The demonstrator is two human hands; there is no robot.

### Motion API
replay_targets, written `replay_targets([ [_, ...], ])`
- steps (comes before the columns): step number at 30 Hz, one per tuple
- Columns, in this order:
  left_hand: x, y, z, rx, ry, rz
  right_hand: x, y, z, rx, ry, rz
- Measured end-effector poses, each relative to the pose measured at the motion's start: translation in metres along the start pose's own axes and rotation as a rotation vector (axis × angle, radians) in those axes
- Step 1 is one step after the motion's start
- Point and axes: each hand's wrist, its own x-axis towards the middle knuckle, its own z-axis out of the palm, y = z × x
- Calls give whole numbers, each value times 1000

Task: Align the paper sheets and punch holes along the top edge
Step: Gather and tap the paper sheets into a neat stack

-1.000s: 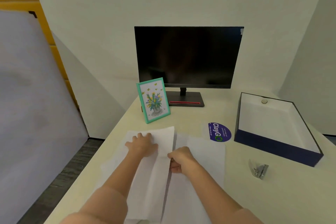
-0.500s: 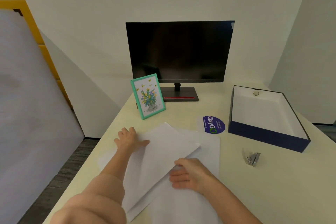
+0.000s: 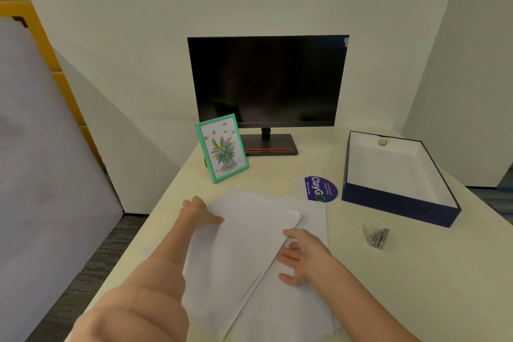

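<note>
Several white paper sheets [image 3: 244, 236] lie skewed on the cream table [image 3: 416, 286], over a lower sheet [image 3: 291, 314] that sticks out to the right and front. My left hand [image 3: 198, 212] holds the upper sheets at their far left edge, thumb on top. My right hand [image 3: 302, 255] rests flat on the lower sheet with its fingers apart, fingertips against the right edge of the upper sheets. A small metal hole punch [image 3: 376, 236] sits on the table to the right, apart from both hands.
An open dark blue box [image 3: 397, 205] with a white inside stands at the right. A black monitor [image 3: 266, 80] is at the back, a teal picture frame [image 3: 222, 148] before it, and a purple round sticker [image 3: 320, 189] past the sheets. The table's left edge drops to the floor.
The upper sheets have turned from straight to skewed, corner pointing right. My left hand moved out to their left edge. My right hand went from closed to flat with its fingers apart.
</note>
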Motion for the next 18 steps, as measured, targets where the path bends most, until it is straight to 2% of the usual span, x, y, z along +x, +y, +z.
replay_targets([
  [7,1,5,-22,-201,-94,122,10,4,7,-106,1,-76],
  [12,-9,16,-44,-422,-262,124,11,1,11,-199,51,-219],
  [15,-18,32,-37,-349,-300,126,28,-13,2,-303,193,-378],
  [18,-18,49,-14,-220,-289,113,29,-16,-14,-478,323,-458],
])
